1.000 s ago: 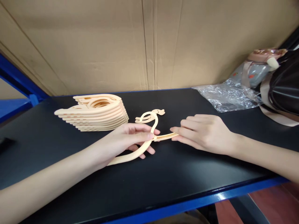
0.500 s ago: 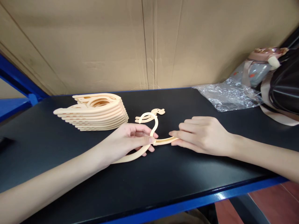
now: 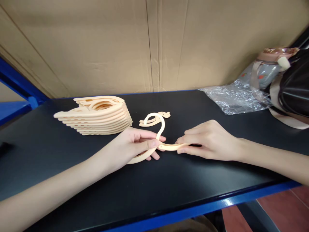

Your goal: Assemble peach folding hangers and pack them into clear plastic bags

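Note:
My left hand (image 3: pixel 138 145) is closed, thumb on top, around the base of a cream hanger hook piece (image 3: pixel 162 125). The hook curls up and away from me, and the piece's long curved arm runs down to the left under my palm. Between the fingers of my right hand (image 3: pixel 209 140) is a matching curved hanger arm (image 3: pixel 171 147). Its rounded end, with a small hole, meets the hook piece at my left thumb. Whether the two are joined there I cannot tell. My right fingers hide the arm's other end.
A neat stack of cream folded hangers (image 3: pixel 103 117) stands at the left. Loose cream hanger parts (image 3: pixel 151 121) lie behind the hook. Crumpled clear plastic (image 3: pixel 238 98), a water bottle (image 3: pixel 270 71) and a black bag (image 3: pixel 295 87) fill the right back, before a cardboard wall (image 3: pixel 108 48).
The hook has shifted slightly right and tilted. The arm in my right hand has turned, so its end hole now shows, and my right knuckles have rolled a little.

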The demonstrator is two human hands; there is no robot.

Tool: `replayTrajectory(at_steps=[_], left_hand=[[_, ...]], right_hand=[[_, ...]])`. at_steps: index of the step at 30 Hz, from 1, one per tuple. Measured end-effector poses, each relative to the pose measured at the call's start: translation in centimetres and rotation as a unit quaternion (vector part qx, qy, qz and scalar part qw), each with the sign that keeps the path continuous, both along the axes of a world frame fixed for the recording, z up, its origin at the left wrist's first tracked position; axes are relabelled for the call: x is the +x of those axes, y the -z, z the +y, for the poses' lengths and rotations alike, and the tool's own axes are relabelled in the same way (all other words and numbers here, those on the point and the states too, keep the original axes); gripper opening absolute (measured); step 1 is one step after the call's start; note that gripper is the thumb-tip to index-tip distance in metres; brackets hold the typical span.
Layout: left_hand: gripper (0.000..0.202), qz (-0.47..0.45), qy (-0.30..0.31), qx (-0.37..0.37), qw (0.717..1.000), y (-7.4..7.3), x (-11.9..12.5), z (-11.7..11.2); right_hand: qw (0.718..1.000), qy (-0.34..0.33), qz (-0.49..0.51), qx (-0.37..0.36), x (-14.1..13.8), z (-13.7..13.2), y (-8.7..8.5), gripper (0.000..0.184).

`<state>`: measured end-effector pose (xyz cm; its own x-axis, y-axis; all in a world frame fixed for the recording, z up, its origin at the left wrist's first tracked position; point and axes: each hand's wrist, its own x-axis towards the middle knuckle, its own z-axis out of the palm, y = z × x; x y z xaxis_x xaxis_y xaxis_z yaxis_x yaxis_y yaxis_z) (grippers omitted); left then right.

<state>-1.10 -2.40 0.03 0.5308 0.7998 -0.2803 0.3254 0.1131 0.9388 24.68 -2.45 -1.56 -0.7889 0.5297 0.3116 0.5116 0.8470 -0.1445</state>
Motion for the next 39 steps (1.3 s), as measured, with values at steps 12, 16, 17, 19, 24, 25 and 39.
replayTrajectory(at_steps=[12,16,17,19,24,25,39], left_hand=[[0.029,0.029,0.014,0.061,0.998,0.0,-0.1,-0.3],[0.03,0.041,0.025,0.077,0.996,0.0,0.0,-0.2],[0.031,0.041,0.026,0.079,0.996,0.0,0.0,-0.2],[0.03,0.041,0.027,0.08,0.996,0.1,0.1,-0.3],[0.031,0.046,0.027,0.079,0.995,0.1,0.1,-0.3],[0.031,0.048,0.026,0.079,0.995,0.1,0.2,-0.3],[0.033,0.044,0.031,0.082,0.995,0.2,0.4,-0.4]], right_hand=[[0.981,0.083,0.02,-0.173,-0.9,-0.5,-0.8,0.035],[0.977,0.087,0.022,-0.192,-0.8,-0.5,-1.0,0.035],[0.977,0.088,0.023,-0.194,-0.8,-0.4,-1.0,0.036],[0.976,0.091,0.023,-0.196,-0.9,-0.4,-1.0,0.036],[0.976,0.101,0.019,-0.193,-0.9,-0.4,-1.0,0.036],[0.976,0.102,0.019,-0.193,-1.0,-0.4,-1.0,0.036],[0.966,0.102,0.033,-0.236,-0.9,-0.1,-1.3,0.034]])
